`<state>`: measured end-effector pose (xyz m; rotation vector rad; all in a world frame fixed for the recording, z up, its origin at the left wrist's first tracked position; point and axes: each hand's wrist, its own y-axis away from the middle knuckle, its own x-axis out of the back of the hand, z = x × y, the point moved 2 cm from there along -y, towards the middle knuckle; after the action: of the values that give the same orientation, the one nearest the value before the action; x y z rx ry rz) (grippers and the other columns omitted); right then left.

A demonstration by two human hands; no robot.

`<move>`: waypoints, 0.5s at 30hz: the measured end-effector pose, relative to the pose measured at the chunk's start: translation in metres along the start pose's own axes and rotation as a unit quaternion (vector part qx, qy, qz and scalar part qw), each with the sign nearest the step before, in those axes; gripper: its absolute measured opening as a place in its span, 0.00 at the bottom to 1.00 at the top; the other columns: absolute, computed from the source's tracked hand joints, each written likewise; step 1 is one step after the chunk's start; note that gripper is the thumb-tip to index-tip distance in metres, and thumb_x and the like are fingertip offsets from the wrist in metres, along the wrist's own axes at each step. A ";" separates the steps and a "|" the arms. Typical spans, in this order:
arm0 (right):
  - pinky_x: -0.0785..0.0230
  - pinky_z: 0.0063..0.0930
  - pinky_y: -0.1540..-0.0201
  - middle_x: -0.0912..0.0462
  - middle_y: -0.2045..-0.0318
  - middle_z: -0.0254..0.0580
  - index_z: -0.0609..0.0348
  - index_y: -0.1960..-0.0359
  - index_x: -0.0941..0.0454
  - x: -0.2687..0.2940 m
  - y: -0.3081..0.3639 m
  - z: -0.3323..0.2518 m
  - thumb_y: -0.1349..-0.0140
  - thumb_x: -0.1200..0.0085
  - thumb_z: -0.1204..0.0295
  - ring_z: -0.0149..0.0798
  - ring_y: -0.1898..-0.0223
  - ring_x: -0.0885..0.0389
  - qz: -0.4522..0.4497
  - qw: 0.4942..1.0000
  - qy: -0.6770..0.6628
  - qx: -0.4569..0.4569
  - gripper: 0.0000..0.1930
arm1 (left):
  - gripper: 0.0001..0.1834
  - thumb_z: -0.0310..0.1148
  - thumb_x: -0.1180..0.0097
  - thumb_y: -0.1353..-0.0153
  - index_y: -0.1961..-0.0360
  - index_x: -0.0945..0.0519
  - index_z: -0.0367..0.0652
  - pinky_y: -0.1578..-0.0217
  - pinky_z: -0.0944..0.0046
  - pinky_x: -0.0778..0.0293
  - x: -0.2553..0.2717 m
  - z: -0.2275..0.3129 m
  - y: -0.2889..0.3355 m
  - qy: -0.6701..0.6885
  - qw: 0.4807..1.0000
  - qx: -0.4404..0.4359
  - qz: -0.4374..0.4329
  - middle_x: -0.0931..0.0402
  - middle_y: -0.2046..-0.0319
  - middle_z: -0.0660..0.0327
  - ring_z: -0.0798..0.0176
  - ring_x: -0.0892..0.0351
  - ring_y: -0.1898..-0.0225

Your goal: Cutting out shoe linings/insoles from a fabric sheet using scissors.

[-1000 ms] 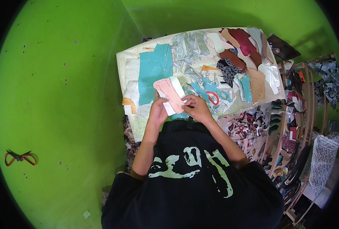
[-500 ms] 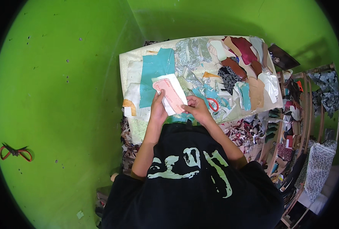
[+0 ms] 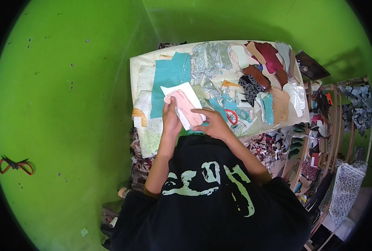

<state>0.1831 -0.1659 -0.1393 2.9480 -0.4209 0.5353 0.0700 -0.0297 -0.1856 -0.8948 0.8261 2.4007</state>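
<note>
Near the front edge of the table I hold a white sheet (image 3: 193, 94) with a pink, long rounded pattern piece (image 3: 186, 109) lying on it. The pink piece carries red printing. My left hand (image 3: 171, 119) grips the lower left edge, its thumb pressed on the pink piece and its other fingers hidden underneath. At the lower right, my right hand (image 3: 214, 124) has its fingers curled over the edge, with a fingertip touching the pink piece. Beyond the sheet lies a large teal piece of material (image 3: 165, 81). Red-handled scissors (image 3: 232, 116) rest just right of my right hand.
Cut material pieces cover the table (image 3: 149, 147), among them brown leather-like pieces (image 3: 256, 76) and a maroon one (image 3: 269, 56). A wooden rack (image 3: 334, 125) with materials stands at right. Another pair of scissors (image 3: 16, 165) hangs on the green wall (image 3: 68, 125). Scraps (image 3: 269, 146) are heaped below the table.
The sheet has shifted slightly left and down in my hands. My right-hand fingers have moved from pinching its corner to reaching up along the right edge, over the pink piece.
</note>
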 end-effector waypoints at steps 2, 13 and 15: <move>0.25 0.26 0.51 0.19 0.51 0.44 0.58 0.40 0.24 -0.001 -0.002 0.005 0.51 0.29 0.79 0.31 0.55 0.20 -0.008 0.999 -0.041 -0.019 0.33 | 0.18 0.39 0.53 0.26 0.41 0.32 0.41 0.47 0.55 0.22 -0.002 0.001 -0.001 0.018 1.000 0.002 -0.005 0.25 0.47 0.56 0.58 0.22 0.47; 0.24 0.25 0.48 0.21 0.46 0.46 0.63 0.38 0.27 -0.006 -0.012 0.015 0.48 0.33 0.84 0.30 0.51 0.20 0.023 0.977 -0.209 -0.044 0.32 | 0.25 0.44 0.61 0.24 0.34 0.38 0.40 0.41 0.51 0.26 -0.010 0.001 0.000 0.047 0.999 0.014 -0.008 0.29 0.40 0.52 0.55 0.26 0.41; 0.25 0.25 0.48 0.21 0.46 0.46 0.62 0.38 0.27 -0.007 -0.013 0.020 0.47 0.33 0.84 0.30 0.51 0.20 0.029 0.976 -0.213 -0.043 0.32 | 0.26 0.46 0.63 0.24 0.34 0.39 0.40 0.40 0.50 0.27 -0.010 0.000 0.000 0.045 0.999 0.014 -0.003 0.30 0.39 0.51 0.54 0.26 0.40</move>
<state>0.1870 -0.1548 -0.1613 2.9600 -0.5550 -0.1177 0.0769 -0.0314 -0.1783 -0.9987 0.8864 2.3538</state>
